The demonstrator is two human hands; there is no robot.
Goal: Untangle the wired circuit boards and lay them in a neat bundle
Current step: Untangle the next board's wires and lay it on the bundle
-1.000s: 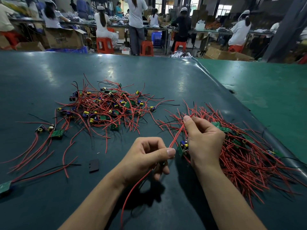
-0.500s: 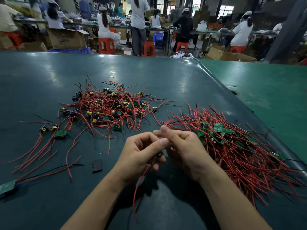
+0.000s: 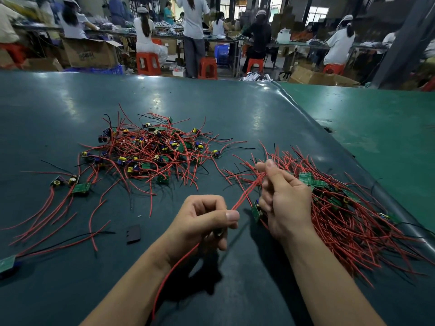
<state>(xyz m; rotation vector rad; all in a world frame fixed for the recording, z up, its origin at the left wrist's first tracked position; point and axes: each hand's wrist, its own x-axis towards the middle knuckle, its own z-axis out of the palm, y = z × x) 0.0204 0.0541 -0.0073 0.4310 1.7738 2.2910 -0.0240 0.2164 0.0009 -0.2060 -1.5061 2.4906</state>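
A tangled heap of small green circuit boards with red wires [image 3: 150,151] lies on the dark green table [image 3: 211,104], left of centre. To the right spreads a sorted bundle of boards and red wires [image 3: 348,220]. My left hand [image 3: 202,222] pinches a red wire [image 3: 244,194] between thumb and fingers; the wire's tail hangs down past my wrist. My right hand [image 3: 284,198] grips the same wires higher up, beside the bundle, with a small green board [image 3: 256,211] hanging under its fingers.
Loose boards with long red wires [image 3: 77,187] lie at the left, another board [image 3: 7,263] at the left edge. A small black flat piece [image 3: 133,233] sits near my left hand. The table's right edge [image 3: 329,149] runs diagonally. Seated and standing workers [image 3: 195,31] fill the background.
My hands, close together half a second ago, have moved apart. My right hand has shifted right and up with the wires and the board, stretching the red wire between both hands.
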